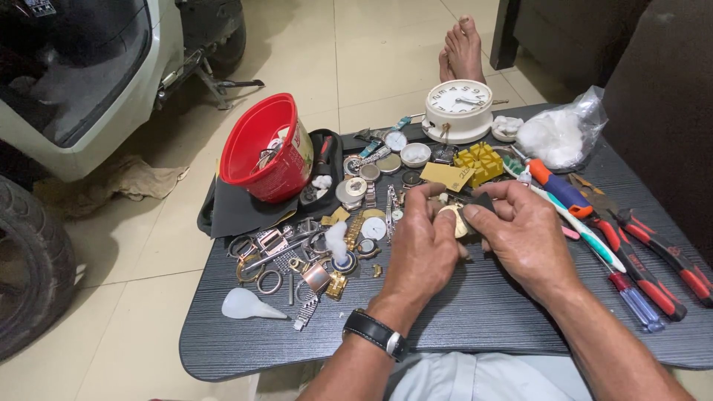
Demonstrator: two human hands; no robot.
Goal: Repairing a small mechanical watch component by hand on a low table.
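Gold watch case (451, 220), small and round, is held between both hands above the middle of the table (475, 312). Left hand (421, 241) is curled round it, fingertips (431, 194) pinched on its upper rim; a black-strapped wristwatch (375, 333) is worn on that wrist. Right hand (523, 230) is closed from the other side, thumb and forefinger pressed on a small dark piece (475, 204) against the case; whether that is a tool or a pad cannot be told.

Noted about the table:
- Loose watch parts (312, 260), straps, rings and dials are scattered toward the left edge, a white dropper bulb (249, 304) nearest the front left corner.
- Red tub (269, 148) lies tilted at the back left, on a black cloth (234, 212).
- White clock (458, 110) stands at the back edge, a yellow block (479, 162) just in front of it.
- Bag of cotton (561, 134) sits at the back right.
- Screwdrivers and red-handled pliers (653, 256) lie along the right edge.

Risks, as judged: the case is gripped only at its rim, so a slip under pressure could see it dropped among the parts or marked by the dark piece. Small pieces could be sprung loose and lost on the tiled floor (371, 59), the table having no lip. Parts close to the left wrist could be swept off.
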